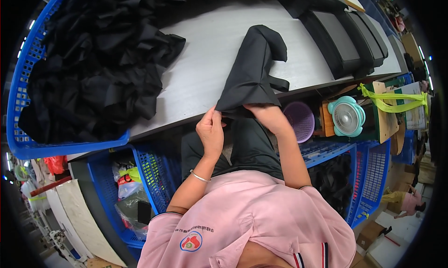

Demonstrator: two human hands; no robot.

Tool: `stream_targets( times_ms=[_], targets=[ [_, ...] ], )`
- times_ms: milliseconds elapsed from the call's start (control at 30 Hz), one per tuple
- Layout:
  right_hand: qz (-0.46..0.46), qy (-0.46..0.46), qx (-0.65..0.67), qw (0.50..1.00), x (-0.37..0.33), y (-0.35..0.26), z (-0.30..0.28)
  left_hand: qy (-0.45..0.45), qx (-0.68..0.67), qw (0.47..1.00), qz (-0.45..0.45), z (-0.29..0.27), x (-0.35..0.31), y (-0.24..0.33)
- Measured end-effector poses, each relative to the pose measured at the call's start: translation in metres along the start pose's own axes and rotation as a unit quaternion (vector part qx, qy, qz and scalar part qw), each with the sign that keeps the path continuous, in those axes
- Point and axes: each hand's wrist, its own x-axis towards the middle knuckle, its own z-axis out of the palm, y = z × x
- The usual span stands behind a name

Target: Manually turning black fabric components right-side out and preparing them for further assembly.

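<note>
- We find the black fabric piece lying on the grey worktable, with its near end hanging over the table's front edge toward the person.
- Its long axis runs from that near edge away from the person and slightly to the right, ending in a folded top and a short strap-like tab on the right side.
- The left hand sits at the piece's lower left corner. Thumb and fingers are pinched together on the hem there, so we judge it to be gripping the cloth.
- The right hand is at the lower right part of the same hem, palm turned down. Its fingertips are hidden under or behind the fabric; it appears to hold the edge, but we cannot confirm the grip.
- Both hands are at the near end, so the whole length of the piece lies ahead of the fingers, away from the body. Neither hand is nearer to the far end in any marked way; the right one sits slightly farther forward.
- A blue basket heaped with black cloth stands on the table well to the left of the left hand.
- Dark stacked items lie on the table to the far right, apart from the piece.
- A small fan and a purple basket sit below table level, right of the right hand.
</note>
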Motion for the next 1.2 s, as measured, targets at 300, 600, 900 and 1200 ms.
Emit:
stream_targets(
  times_ms=[300,600,900,1200],
  targets=[
    [-0.113,0.179,-0.502,0.838,-0.005,-0.002,0.057,-0.136,-0.256,0.935,-0.205,0.031,-0.014,-0.022],
    [-0.144,0.116,-0.470,0.863,0.014,0.053,0.058,-0.187,-0.295,0.898,-0.267,0.039,-0.009,-0.037],
    [-0.189,0.146,-0.419,0.876,0.014,0.056,0.042,-0.257,-0.257,0.900,-0.239,0.032,-0.008,-0.033],
    [-0.223,0.046,-0.442,0.868,-0.075,0.040,0.047,-0.185,-0.333,0.881,-0.281,-0.013,0.008,-0.008]
  ],
)
